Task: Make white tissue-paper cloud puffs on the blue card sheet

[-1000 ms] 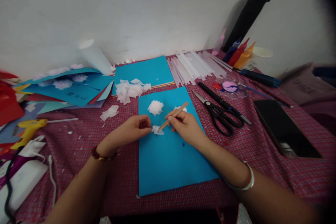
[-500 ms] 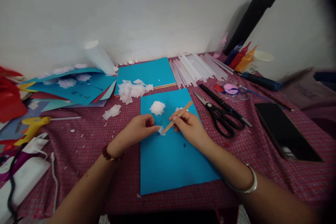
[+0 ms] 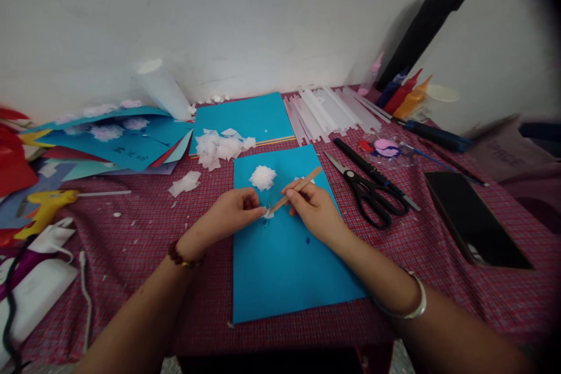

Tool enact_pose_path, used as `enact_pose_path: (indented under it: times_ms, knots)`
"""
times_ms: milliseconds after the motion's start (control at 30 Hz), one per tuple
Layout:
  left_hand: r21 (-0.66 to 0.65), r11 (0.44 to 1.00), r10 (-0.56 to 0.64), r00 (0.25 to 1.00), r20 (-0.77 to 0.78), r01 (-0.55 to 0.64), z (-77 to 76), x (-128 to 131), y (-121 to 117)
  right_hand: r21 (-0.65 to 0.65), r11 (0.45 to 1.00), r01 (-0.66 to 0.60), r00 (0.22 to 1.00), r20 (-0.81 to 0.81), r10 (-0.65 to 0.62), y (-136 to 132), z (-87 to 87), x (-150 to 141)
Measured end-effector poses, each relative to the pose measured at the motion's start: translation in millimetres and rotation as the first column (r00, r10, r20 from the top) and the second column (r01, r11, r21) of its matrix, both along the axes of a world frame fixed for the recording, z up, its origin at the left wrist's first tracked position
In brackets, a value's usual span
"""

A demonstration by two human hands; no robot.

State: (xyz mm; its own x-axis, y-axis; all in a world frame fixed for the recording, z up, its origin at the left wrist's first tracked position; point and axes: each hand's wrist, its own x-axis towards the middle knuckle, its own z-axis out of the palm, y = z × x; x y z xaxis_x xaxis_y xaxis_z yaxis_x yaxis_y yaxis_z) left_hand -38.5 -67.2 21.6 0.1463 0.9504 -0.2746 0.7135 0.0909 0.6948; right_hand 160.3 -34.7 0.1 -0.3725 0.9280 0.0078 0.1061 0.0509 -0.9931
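A blue sheet of card (image 3: pixel 280 280) lies in front of me. My right hand (image 3: pixel 314 205) is closed around a flat wooden craft stick (image 3: pixel 312 176), which slants down to the left. The stick's lower end meets a small piece of white tissue paper (image 3: pixel 269 214) just above the card. My left hand (image 3: pixel 239 210) has its fingers curled, with thumb and fingertips closed at that same piece. Farther up the card sits a fluffy white paper puff (image 3: pixel 263 177). A second white puff is mostly hidden behind my right hand. A dark blue spot (image 3: pixel 308 241) marks the card.
Loose tissue squares (image 3: pixel 221 149) overlap a stack of blue card (image 3: pixel 245 114) at the back. Black-handled scissors (image 3: pixel 368 187), a cutter knife (image 3: pixel 370 166) and a phone (image 3: pixel 475 219) lie to the right. On the left are a yellow glue gun (image 3: pixel 48 207) and a white power strip (image 3: pixel 39 304).
The tissue piece, flatter before, is now bunched against the stick's end. The stick's tip and both hands have shifted slightly up and away from me.
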Motion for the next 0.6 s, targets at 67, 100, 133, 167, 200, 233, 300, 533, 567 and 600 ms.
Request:
enact_pose_path:
  times_ms: [67, 100, 133, 167, 200, 233, 300, 533, 567, 600]
  knots:
    - [0.006, 1.0, 0.016, 1.0, -0.016, -0.016, -1.6, 1.4, 0.1, -0.007, 1.0, 0.008, 1.0, -0.019, -0.009, 0.5, 1.8, 0.7]
    - [0.019, 1.0, 0.024, 0.999, -0.037, -0.023, -2.7, 2.1, 0.2, -0.012, 1.0, 0.018, 0.999, -0.029, -0.018, 0.9, 2.8, 1.4]
    - [0.034, 0.999, 0.03, 0.998, -0.059, -0.028, -3.7, 2.7, 0.3, -0.018, 0.999, 0.029, 0.999, -0.036, -0.029, 1.5, 3.7, 2.2]
    - [0.047, 0.998, 0.033, 0.996, -0.077, -0.029, -4.6, 3.2, 0.4, -0.025, 0.999, 0.038, 0.998, -0.04, -0.039, 2.0, 4.4, 3.1]
    - [0.058, 0.998, 0.033, 0.995, -0.092, -0.028, -5.3, 3.5, 0.5, -0.032, 0.999, 0.044, 0.998, -0.038, -0.045, 2.6, 4.9, 3.9]
    - [0.067, 0.997, 0.035, 0.994, -0.104, -0.028, -5.8, 3.7, 0.5, -0.038, 0.998, 0.043, 0.999, -0.029, -0.044, 3.0, 5.1, 4.5]
    - [0.077, 0.997, 0.035, 0.991, -0.126, -0.026, -6.3, 3.8, 0.4, -0.047, 0.999, 0.025, 1.0, 0.008, -0.024, 3.5, 4.9, 4.9]
    - [0.095, 0.995, 0.025, 0.99, -0.139, -0.012, -7.3, 3.1, -1.0, -0.011, 1.0, 0.028, 0.999, 0.04, -0.028, 1.9, 2.9, 1.9]
    - [0.095, 0.995, 0.022, 0.99, -0.141, -0.008, -7.6, 3.0, -1.3, -0.006, 0.999, 0.035, 0.999, 0.036, -0.034, 1.8, 2.5, 1.6]
    - [0.096, 0.995, 0.021, 0.99, -0.141, -0.007, -7.9, 3.0, -1.5, 0.0, 0.999, 0.038, 0.999, 0.034, -0.038, 1.7, 2.0, 1.3]
